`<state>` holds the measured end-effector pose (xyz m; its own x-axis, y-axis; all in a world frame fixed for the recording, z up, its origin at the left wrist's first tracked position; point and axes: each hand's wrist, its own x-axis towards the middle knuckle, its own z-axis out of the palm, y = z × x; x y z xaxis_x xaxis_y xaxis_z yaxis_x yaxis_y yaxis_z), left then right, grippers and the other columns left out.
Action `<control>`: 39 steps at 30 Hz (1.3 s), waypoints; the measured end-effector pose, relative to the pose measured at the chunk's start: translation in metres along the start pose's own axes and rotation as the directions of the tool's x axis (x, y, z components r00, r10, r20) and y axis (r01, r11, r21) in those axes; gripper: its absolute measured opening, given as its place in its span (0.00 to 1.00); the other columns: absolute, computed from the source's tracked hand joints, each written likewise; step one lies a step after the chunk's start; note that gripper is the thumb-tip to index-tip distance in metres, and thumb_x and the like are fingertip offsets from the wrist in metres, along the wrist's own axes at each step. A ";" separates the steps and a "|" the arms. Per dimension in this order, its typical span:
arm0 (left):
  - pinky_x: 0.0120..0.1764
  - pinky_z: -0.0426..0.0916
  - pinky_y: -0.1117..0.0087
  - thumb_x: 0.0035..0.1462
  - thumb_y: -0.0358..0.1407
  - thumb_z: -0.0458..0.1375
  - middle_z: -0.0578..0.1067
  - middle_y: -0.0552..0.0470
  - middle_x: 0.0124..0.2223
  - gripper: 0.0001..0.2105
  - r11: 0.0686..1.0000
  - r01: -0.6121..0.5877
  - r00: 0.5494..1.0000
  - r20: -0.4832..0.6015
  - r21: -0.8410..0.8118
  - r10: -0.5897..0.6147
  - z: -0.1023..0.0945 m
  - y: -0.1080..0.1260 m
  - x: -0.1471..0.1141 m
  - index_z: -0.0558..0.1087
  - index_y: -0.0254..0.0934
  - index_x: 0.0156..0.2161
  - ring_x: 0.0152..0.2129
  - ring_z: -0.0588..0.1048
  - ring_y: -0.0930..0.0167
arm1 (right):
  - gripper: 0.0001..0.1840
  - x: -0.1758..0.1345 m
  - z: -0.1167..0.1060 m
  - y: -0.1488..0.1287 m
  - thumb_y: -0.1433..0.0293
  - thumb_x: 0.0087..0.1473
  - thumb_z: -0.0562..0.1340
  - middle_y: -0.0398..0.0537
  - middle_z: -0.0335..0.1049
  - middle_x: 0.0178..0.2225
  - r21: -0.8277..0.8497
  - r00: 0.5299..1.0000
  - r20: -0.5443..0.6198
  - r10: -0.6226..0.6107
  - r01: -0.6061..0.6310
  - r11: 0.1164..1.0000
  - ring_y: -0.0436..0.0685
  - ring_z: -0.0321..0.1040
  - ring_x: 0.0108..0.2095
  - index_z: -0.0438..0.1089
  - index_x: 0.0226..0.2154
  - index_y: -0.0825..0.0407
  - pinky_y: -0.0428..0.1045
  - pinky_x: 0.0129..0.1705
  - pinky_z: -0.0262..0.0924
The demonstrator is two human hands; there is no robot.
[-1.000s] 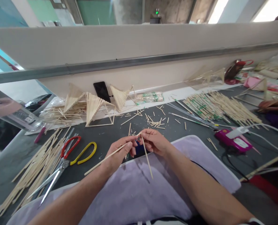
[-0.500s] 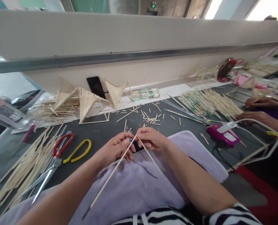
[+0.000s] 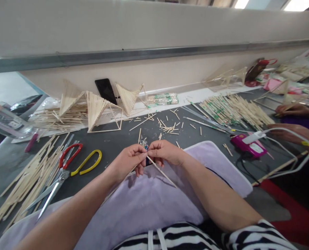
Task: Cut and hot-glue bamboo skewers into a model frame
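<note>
My left hand [image 3: 130, 159] and my right hand [image 3: 167, 151] meet over the near edge of the desk, fingertips pinched together. A thin wooden stick [image 3: 162, 172] slants down to the right from the pinch, its upper end between the fingertips. Another thin stick runs back along my left palm and forearm, mostly hidden by them. Behind the fingers is a small blue and silver object [image 3: 144, 143], partly covered. Under my forearms lies a lilac cloth [image 3: 154, 201]. To the left are scissors [image 3: 63, 174] with one red and one yellow handle.
Long loose sticks [image 3: 32, 177] lie at the left. Stick frames [image 3: 97, 107] and a phone [image 3: 105, 91] stand along the back wall. Short stick pieces [image 3: 170, 128] are scattered mid-desk. At the right are bundled sticks [image 3: 222, 109], a magenta power adapter [image 3: 249, 145] with cables and another person's hands [image 3: 291, 111].
My hands have shifted slightly left and drawn closer together. The left stick has swung toward my left forearm, mostly out of sight. The view has tilted down a little.
</note>
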<state>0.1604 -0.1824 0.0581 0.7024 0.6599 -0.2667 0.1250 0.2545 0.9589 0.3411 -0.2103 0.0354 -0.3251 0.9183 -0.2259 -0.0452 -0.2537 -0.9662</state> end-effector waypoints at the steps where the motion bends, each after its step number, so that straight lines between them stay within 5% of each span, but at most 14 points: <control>1: 0.14 0.63 0.77 0.51 0.41 0.56 0.69 0.58 0.22 0.10 1.000 -0.010 1.000 -0.016 0.006 0.010 -0.002 0.001 0.000 0.64 0.36 0.33 0.11 0.69 0.76 | 0.14 0.000 -0.002 -0.001 0.60 0.46 0.62 0.41 0.68 0.21 -0.055 0.996 -0.080 -0.044 0.039 0.998 0.44 0.59 0.14 0.65 0.29 0.54 0.41 0.15 0.56; 4: 0.14 0.63 0.77 0.50 0.41 0.57 0.69 0.57 0.22 0.11 0.999 -0.043 0.996 -0.073 0.024 0.045 -0.013 0.006 0.003 0.64 0.35 0.31 0.12 0.68 0.77 | 0.09 0.002 -0.012 -0.001 0.65 0.48 0.60 0.43 0.68 0.24 -0.392 0.917 -0.312 -0.248 0.113 0.913 0.47 0.62 0.21 0.66 0.32 0.53 0.44 0.23 0.60; 7: 0.13 0.62 0.78 0.50 0.39 0.58 0.69 0.56 0.24 0.10 0.999 -0.043 0.993 -0.112 0.003 0.043 -0.029 0.010 0.008 0.64 0.34 0.30 0.13 0.68 0.78 | 0.08 0.004 -0.019 0.003 0.70 0.46 0.61 0.46 0.68 0.30 -0.765 0.880 -0.201 -0.430 0.134 0.631 0.51 0.63 0.31 0.67 0.33 0.52 0.48 0.34 0.59; 9: 0.13 0.61 0.79 0.49 0.38 0.58 0.69 0.56 0.25 0.10 0.998 -0.036 0.992 -0.125 -0.045 0.030 -0.039 0.012 0.011 0.64 0.34 0.30 0.14 0.68 0.78 | 0.12 0.005 -0.019 0.007 0.70 0.44 0.63 0.48 0.67 0.34 -0.863 0.897 -0.045 -0.440 0.187 0.470 0.53 0.62 0.36 0.67 0.36 0.52 0.50 0.40 0.57; 11: 0.14 0.60 0.80 0.49 0.37 0.59 0.69 0.55 0.26 0.10 0.995 -0.028 0.992 -0.126 -0.097 0.016 -0.045 0.012 0.012 0.64 0.33 0.30 0.14 0.68 0.79 | 0.17 0.004 -0.017 0.010 0.69 0.43 0.64 0.50 0.66 0.37 -0.892 0.911 0.031 -0.412 0.211 0.399 0.55 0.61 0.39 0.66 0.39 0.53 0.50 0.42 0.55; 17: 0.12 0.57 0.81 0.48 0.37 0.60 0.68 0.55 0.28 0.10 0.975 -0.068 0.988 -0.153 -0.212 0.036 -0.053 0.007 0.016 0.66 0.33 0.31 0.15 0.66 0.80 | 0.24 -0.006 -0.009 0.010 0.72 0.42 0.63 0.52 0.65 0.40 -0.942 0.949 0.002 -0.316 0.108 0.318 0.57 0.63 0.38 0.62 0.45 0.52 0.48 0.38 0.55; 21: 0.12 0.47 0.85 0.47 0.35 0.61 0.66 0.56 0.26 0.10 0.949 -0.112 0.982 -0.176 -0.294 0.061 -0.060 0.001 0.021 0.65 0.32 0.29 0.13 0.60 0.84 | 0.24 -0.008 -0.015 0.007 0.72 0.47 0.59 0.53 0.64 0.43 -0.926 0.947 -0.003 -0.322 0.119 0.359 0.57 0.64 0.39 0.60 0.48 0.51 0.49 0.39 0.55; 24: 0.13 0.44 0.85 0.47 0.34 0.61 0.65 0.55 0.26 0.09 0.937 -0.133 0.978 -0.195 -0.324 0.071 -0.065 -0.001 0.024 0.65 0.31 0.30 0.13 0.59 0.85 | 0.23 -0.007 -0.028 0.003 0.73 0.44 0.59 0.52 0.64 0.43 -0.910 0.917 -0.140 -0.374 0.030 0.413 0.57 0.63 0.41 0.62 0.46 0.51 0.50 0.41 0.56; 28: 0.13 0.45 0.85 0.47 0.34 0.61 0.65 0.55 0.26 0.09 0.934 -0.150 0.975 -0.204 -0.326 0.085 -0.068 -0.001 0.025 0.66 0.31 0.31 0.14 0.59 0.84 | 0.23 -0.011 -0.044 -0.008 0.71 0.41 0.61 0.52 0.65 0.41 -0.832 0.747 -0.412 -0.522 -0.075 0.549 0.58 0.63 0.38 0.63 0.44 0.51 0.53 0.41 0.56; 31: 0.13 0.45 0.84 0.47 0.34 0.61 0.65 0.55 0.25 0.09 0.940 -0.146 0.973 -0.214 -0.309 0.081 -0.068 -0.002 0.026 0.66 0.31 0.31 0.14 0.60 0.84 | 0.23 -0.018 -0.040 -0.017 0.66 0.41 0.64 0.48 0.65 0.35 -0.621 0.605 -0.573 -0.553 0.120 0.774 0.53 0.63 0.29 0.62 0.42 0.49 0.51 0.32 0.58; 34: 0.13 0.47 0.84 0.46 0.33 0.62 0.65 0.55 0.25 0.09 0.944 -0.136 0.972 -0.227 -0.300 0.068 -0.070 -0.005 0.027 0.67 0.31 0.31 0.15 0.61 0.83 | 0.15 -0.022 -0.019 -0.017 0.64 0.45 0.62 0.42 0.63 0.26 -0.295 0.680 -0.540 -0.496 0.399 0.868 0.48 0.57 0.20 0.62 0.38 0.47 0.48 0.23 0.56; 36: 0.15 0.51 0.83 0.46 0.32 0.62 0.66 0.55 0.25 0.09 0.944 -0.124 0.973 -0.223 -0.306 0.056 -0.072 -0.007 0.028 0.67 0.31 0.32 0.16 0.63 0.82 | 0.09 -0.022 -0.003 -0.011 0.65 0.48 0.60 0.40 0.59 0.21 -0.216 0.754 -0.463 -0.466 0.414 0.884 0.48 0.55 0.18 0.64 0.34 0.48 0.48 0.23 0.57; 39: 0.18 0.58 0.81 0.46 0.31 0.62 0.67 0.54 0.25 0.09 0.946 -0.103 0.976 -0.216 -0.307 0.036 -0.077 -0.010 0.030 0.68 0.31 0.33 0.18 0.65 0.81 | 0.07 -0.019 0.013 0.001 0.68 0.45 0.62 0.44 0.64 0.27 -0.257 0.820 -0.400 -0.409 0.328 0.909 0.50 0.61 0.23 0.66 0.32 0.48 0.49 0.28 0.60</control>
<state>0.1264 -0.1106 0.0326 0.5382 0.8059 -0.2469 -0.1689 0.3901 0.9052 0.3351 -0.2318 0.0400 0.1299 0.9785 0.1603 0.0954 0.1486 -0.9843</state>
